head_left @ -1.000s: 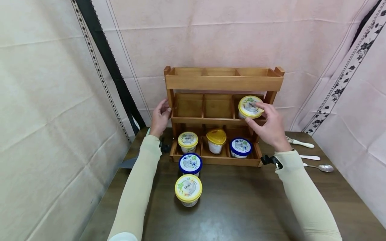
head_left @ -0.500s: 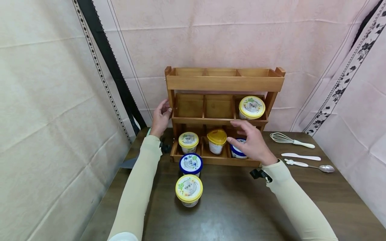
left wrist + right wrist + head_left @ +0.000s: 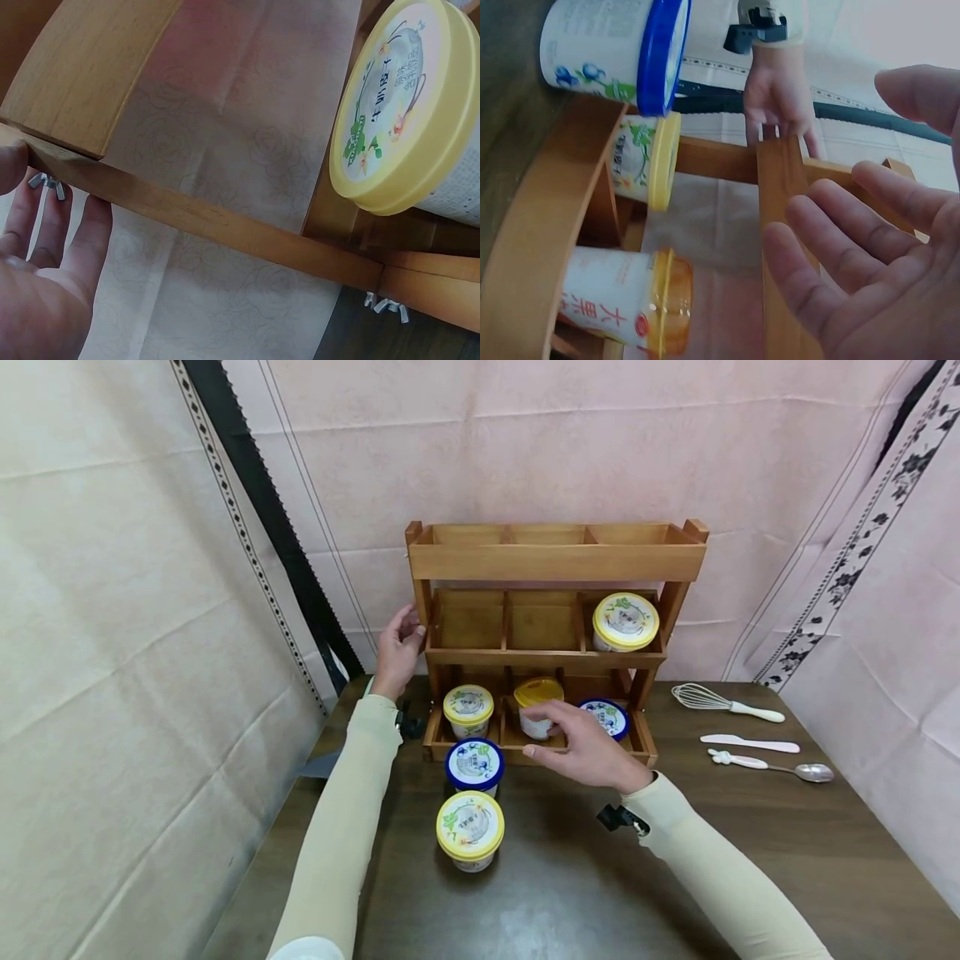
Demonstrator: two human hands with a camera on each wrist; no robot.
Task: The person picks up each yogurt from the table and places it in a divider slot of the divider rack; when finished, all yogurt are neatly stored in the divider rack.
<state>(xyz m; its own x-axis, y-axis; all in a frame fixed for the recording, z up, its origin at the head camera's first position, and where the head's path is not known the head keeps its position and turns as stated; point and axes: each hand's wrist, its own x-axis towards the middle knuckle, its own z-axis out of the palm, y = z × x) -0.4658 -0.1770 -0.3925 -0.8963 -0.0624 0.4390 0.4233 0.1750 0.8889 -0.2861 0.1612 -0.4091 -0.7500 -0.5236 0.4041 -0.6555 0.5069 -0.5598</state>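
A three-tier wooden rack (image 3: 558, 562) stands at the back of the table. My left hand (image 3: 397, 653) grips its left side post; the left wrist view shows the thumb and fingers on opposite sides of the wood. A yellow-lidded tub (image 3: 626, 621) sits in the middle tier's right compartment. The bottom tier holds another yellow-lidded tub (image 3: 468, 710), a cup with an amber lid (image 3: 538, 692) and a partly hidden blue-lidded tub (image 3: 607, 718). In front of this tier hovers my right hand (image 3: 581, 747), fingers extended, holding nothing.
Before the rack's left end stand a blue-lidded tub (image 3: 474, 764) and, nearer, a yellow-lidded tub (image 3: 470, 827). On the right lie a whisk (image 3: 723, 702), a white-handled knife (image 3: 750, 743) and a spoon (image 3: 813, 772). Cloth walls enclose the table.
My right hand has let go of the yellow-lidded tub in the middle tier's right compartment and moved down and left. The left hand has stayed at the post.
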